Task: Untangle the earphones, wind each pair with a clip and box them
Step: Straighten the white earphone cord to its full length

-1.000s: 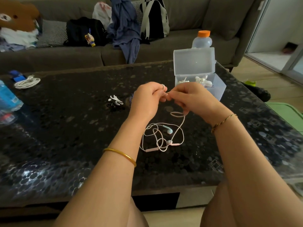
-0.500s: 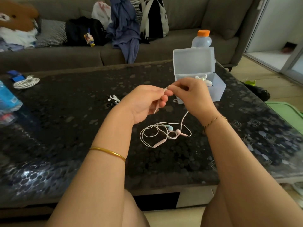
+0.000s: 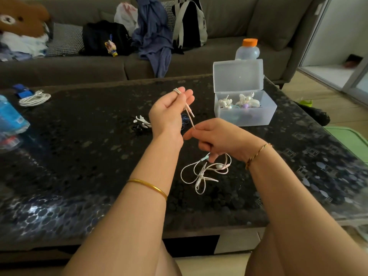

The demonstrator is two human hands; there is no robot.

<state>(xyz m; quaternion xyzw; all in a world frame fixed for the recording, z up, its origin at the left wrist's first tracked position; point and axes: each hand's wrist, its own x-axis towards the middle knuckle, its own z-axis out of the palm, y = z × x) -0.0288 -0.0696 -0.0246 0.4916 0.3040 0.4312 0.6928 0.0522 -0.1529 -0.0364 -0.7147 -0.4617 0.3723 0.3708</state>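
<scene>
My left hand (image 3: 169,111) is raised above the dark table (image 3: 79,156), fingers up, with a turn of pale pink earphone cable (image 3: 203,170) wound round its fingertips. The cable runs down to my right hand (image 3: 217,138), which pinches it lower and nearer to me. The rest of the cable lies in loose loops with its earbuds on the table under my right hand. A white clip (image 3: 141,121) lies left of my left wrist. A clear plastic box (image 3: 244,108) with its lid up stands at the right and holds wound white earphones.
A blue cable (image 3: 184,119) lies behind my left hand. A coiled white cord (image 3: 33,98) and a blue bottle (image 3: 11,120) sit at the table's left. An orange-capped bottle (image 3: 248,49) stands behind the box. A sofa with bags and clothes lies beyond.
My hands have parted. The left hand rose and turned its fingers upward with cable on them; the right hand dropped lower and nearer, drawing the cable taut between them.
</scene>
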